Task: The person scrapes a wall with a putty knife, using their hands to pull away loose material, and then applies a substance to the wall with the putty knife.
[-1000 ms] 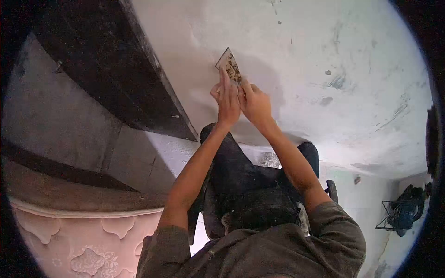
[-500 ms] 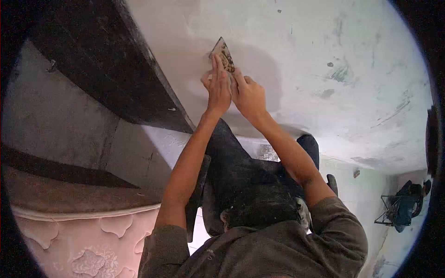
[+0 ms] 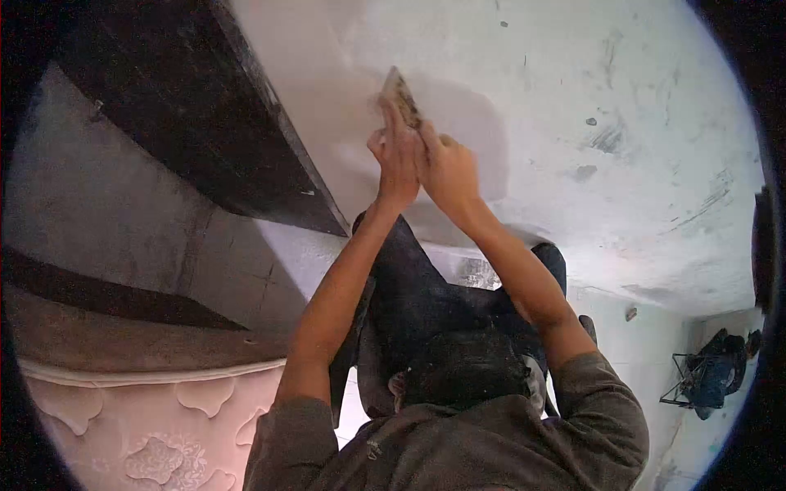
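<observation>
My right hand (image 3: 452, 173) is closed around the lower end of a putty knife (image 3: 404, 100), whose pointed, stained blade lies against the pale wall (image 3: 540, 98). Stretched fingers of my left hand (image 3: 399, 168) press flat on the blade from the left, with the thumb out to the side. Both hands touch at the base of the tool, and its handle is hidden by them. Around the blade the wall surface looks smooth and slightly pinkish, with a shadow to the right. Blur softens the fingertips and blade.
A dark wooden panel (image 3: 205, 106) runs diagonally close to my left hand. A pink quilted mattress (image 3: 147, 425) lies lower left. My knees in dark trousers (image 3: 409, 262) are below the wall. A folding stand with dark cloth (image 3: 711, 372) is at far right.
Both hands and the putty knife have shifted slightly right and down in view, with the blade turned narrower. The view itself has also moved a little.
</observation>
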The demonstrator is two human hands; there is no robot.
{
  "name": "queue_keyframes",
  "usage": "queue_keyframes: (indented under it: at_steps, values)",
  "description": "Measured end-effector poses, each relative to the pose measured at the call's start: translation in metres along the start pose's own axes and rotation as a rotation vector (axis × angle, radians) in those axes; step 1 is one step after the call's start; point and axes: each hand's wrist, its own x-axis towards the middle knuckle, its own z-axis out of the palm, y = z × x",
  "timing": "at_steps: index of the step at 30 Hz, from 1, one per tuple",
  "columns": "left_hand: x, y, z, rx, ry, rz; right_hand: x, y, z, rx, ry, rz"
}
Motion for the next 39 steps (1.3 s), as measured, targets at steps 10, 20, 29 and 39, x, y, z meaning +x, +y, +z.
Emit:
queue_keyframes:
  at_steps: [10, 20, 29, 39]
  values:
    - [0.001, 0.003, -0.004, 0.030, -0.034, -0.003, 0.006, -0.012, -0.015, -0.039, -0.074, 0.050]
    - [0.000, 0.009, -0.009, 0.035, -0.078, -0.032, 0.013, -0.011, -0.022, -0.074, -0.122, -0.005]
    - [-0.004, 0.001, -0.008, 0.207, -0.038, 0.041, 0.026, -0.019, -0.036, -0.137, -0.198, -0.013]
    - [0.005, 0.012, -0.008, 0.065, 0.087, 0.040, 0.032, -0.010, -0.030, -0.154, -0.171, -0.115]
